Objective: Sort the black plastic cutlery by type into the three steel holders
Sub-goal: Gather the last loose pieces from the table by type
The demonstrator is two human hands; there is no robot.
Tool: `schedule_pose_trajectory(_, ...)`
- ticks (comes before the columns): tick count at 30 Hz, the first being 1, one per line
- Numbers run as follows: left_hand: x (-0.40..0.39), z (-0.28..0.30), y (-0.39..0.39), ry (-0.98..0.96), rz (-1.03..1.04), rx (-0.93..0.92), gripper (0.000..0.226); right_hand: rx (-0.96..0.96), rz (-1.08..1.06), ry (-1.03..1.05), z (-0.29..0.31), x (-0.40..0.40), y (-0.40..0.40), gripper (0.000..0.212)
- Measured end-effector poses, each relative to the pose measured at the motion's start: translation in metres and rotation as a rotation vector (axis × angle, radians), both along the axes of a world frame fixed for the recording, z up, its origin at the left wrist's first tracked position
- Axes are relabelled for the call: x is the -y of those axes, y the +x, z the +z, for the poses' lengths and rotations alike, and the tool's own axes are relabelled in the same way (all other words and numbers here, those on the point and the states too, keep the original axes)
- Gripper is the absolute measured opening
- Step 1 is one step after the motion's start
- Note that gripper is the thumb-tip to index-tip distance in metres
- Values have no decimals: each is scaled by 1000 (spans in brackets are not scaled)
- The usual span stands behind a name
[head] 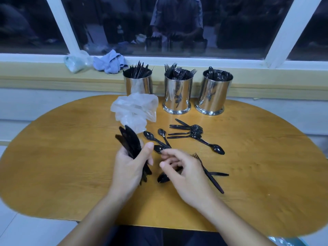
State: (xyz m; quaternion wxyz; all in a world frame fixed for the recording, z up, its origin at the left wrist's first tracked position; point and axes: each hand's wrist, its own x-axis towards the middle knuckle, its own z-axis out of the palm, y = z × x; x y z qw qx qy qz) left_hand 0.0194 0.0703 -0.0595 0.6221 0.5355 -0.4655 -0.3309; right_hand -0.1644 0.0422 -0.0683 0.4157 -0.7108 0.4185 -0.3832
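Black cutlery, shiny steel holders, yellow wood-grain table, blue cloth.

Left hand grip on knife bundle, three steel holders behind

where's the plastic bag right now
In the head view the plastic bag lies crumpled on the table's far left-centre, in front of the left holder.

Three steel holders part-filled; loose black cutlery on table
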Motion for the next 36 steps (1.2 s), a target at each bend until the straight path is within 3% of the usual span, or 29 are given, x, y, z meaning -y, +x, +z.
schedule_pose_trajectory(5, -6, -14, -9, -50, 78, -48, 22, -231, 84, -38, -9, -12, 19, 47)
schedule_pose_trajectory(9, -4, -6, -17, -86, 93, -146, 35, -347, 104, -128, -13, -14, 32, 34)
schedule_pose_trajectory(13, -2, 7, -22, -110, 98, -119, 47, -281, 142, -56, -7, -11, 39, 17)
schedule_pose_trajectory(21, -7, -2, -14, -51, -11, -2, 32, -245, 162, 86, -11, -6, 40, 29)
schedule_pose_trajectory(24, -9, -3, -8, -39, -36, -3, 23, -241, 146, 83, -15, -7, 42, 19)
schedule_pose_trajectory(28, -12, -3, -8, -59, -28, 15, 20, -228, 173, 49, -16, -6, 46, 47)
schedule_pose_trajectory(31, -12, -9, -3, -41, -60, 84, 18, -227, 215, 48, -16, -5, 48, 54)
schedule_pose_trajectory(36, -14, -15, 0, -34, -48, 265, 9, -257, 265, -40, -19, -6, 51, 33)
